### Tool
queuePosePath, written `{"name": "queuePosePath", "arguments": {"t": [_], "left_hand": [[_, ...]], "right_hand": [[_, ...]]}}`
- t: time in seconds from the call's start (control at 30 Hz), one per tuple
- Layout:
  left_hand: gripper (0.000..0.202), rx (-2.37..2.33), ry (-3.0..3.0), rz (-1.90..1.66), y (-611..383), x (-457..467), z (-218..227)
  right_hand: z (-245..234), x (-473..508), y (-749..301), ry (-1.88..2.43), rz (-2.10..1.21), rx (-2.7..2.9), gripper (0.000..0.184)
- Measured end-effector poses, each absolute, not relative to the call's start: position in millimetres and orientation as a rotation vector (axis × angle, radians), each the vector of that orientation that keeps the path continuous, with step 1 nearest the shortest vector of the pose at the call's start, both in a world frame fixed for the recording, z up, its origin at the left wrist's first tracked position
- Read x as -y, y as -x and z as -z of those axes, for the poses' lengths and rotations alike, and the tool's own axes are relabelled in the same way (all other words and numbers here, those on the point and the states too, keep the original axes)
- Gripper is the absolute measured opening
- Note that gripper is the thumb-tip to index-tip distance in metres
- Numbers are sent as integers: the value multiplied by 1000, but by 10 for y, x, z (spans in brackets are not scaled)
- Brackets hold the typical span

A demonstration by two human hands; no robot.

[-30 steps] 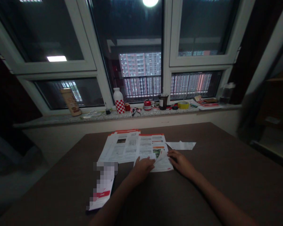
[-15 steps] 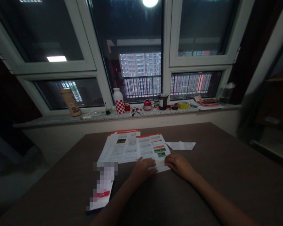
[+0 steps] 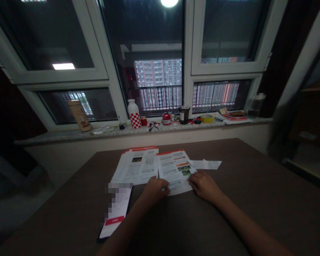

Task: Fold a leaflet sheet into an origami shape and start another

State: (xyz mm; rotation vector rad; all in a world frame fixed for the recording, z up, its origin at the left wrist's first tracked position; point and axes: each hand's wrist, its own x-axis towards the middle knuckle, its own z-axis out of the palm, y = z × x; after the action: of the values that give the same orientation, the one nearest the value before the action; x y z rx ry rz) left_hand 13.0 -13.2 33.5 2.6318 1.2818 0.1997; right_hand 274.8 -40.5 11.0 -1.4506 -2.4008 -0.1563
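Observation:
A printed leaflet (image 3: pixel 176 170) with orange headings lies on the dark brown table (image 3: pixel 242 199). My left hand (image 3: pixel 154 190) rests on its near left corner with fingers curled and pressing the sheet. My right hand (image 3: pixel 204 185) presses the near right edge, fingers bent down on the paper. A stack of similar printed sheets (image 3: pixel 137 167) lies just left of the leaflet, partly under it. A small white folded paper (image 3: pixel 206 164) lies to the right, apart from both hands.
A phone (image 3: pixel 116 211) with a lit screen lies on the table near my left forearm. The stone windowsill (image 3: pixel 69 135) behind carries a checked bottle (image 3: pixel 134 113), a red can (image 3: pixel 166 118), a dark cup (image 3: pixel 184 115), a yellow tape roll (image 3: pixel 207 118) and a brown canister (image 3: pixel 79 115).
The leaflet's lifted lower corner has been laid flat. Both hands have shifted slightly and the sheet has turned a little to the right.

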Motion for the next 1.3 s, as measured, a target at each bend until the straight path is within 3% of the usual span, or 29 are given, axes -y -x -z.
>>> {"name": "queuePosePath", "arguments": {"t": [0.17,0.47,0.97,1.1,1.3], "left_hand": [[13,-1278,-2615,-337,-205,155,-161],[12,-1365,-2665,-353,-128,115,-240],[11,-1389,-2682,-420,-175,168,-210],[26,-1395,-2651,-458,-155,152,-154],[26,-1435,-2588,-452,-157,128,-144]], "right_hand": [[-5,364,-2692,1265,225,2457,22],[-54,348,-2776,1460,88,2482,32],[14,333,-2716,1461,39,2431,30],[-27,328,-2718,1501,30,2434,32],[-155,370,-2690,1610,49,2451,28]]}}
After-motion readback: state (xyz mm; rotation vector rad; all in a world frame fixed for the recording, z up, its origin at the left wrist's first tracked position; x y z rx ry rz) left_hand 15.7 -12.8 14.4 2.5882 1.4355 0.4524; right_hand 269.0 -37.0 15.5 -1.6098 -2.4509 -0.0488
